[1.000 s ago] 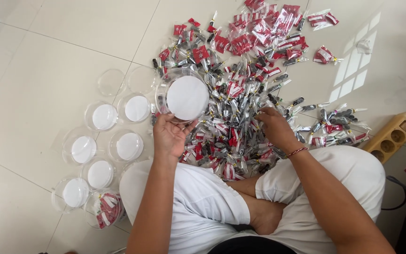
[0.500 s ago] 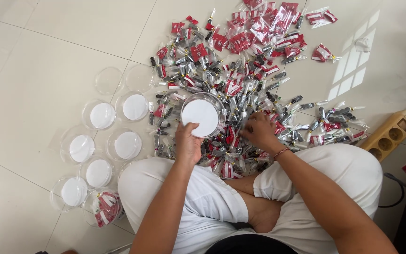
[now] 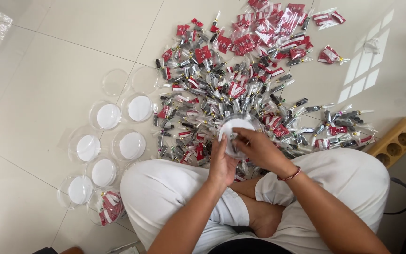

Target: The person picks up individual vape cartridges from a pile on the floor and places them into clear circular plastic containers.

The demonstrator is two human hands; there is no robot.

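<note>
I sit cross-legged on a tiled floor in white trousers. My left hand (image 3: 222, 163) grips a clear round plastic container (image 3: 235, 128) with a white liner, held tilted just above my knees. My right hand (image 3: 258, 149) reaches into the container's mouth with its fingers pinched; what it holds is hidden. In front of me spreads a big pile of small red-and-black sachets (image 3: 240, 89) in clear wrappers.
Several clear round containers with white liners (image 3: 105, 116) stand in rows at the left; one near my left knee (image 3: 107, 207) holds red sachets, and two empty clear lids (image 3: 116, 81) lie beyond them. A tan power strip (image 3: 398, 139) lies at the right.
The container came down from over the pile toward my lap. My right hand left the pile and moved into the container's mouth.
</note>
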